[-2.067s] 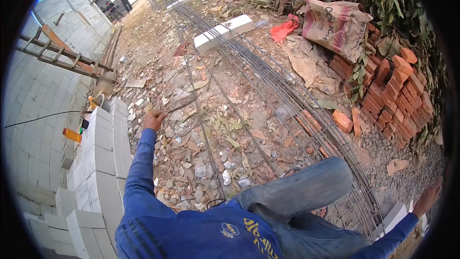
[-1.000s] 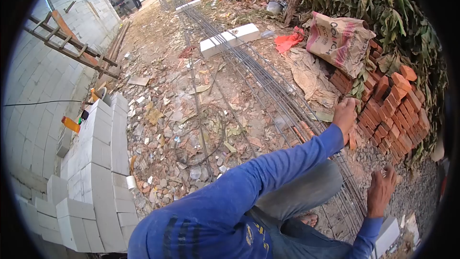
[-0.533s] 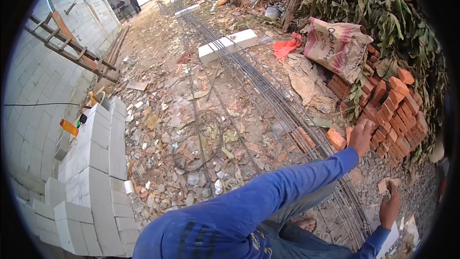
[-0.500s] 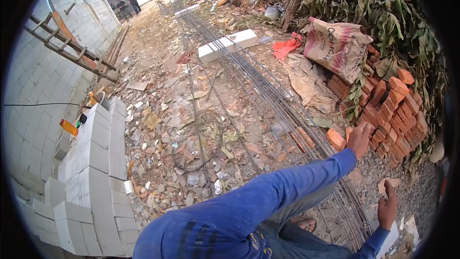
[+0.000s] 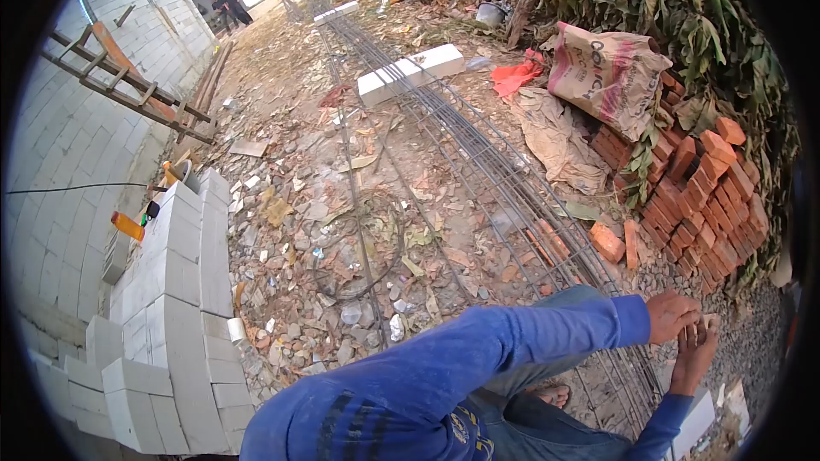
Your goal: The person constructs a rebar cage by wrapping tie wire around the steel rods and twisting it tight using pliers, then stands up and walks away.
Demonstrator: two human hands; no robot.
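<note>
Rubble-covered ground [image 5: 286,294] spreads ahead of me. My left hand [image 5: 673,316] and right hand [image 5: 695,353] seem to meet, fingers half curled; if some small thing is pinched there, I cannot tell. Just to the left of both lies the steel bar cage [image 5: 494,162], its long axis going forward and leftward, with my left forearm [image 5: 581,330] crossing above it.
</note>
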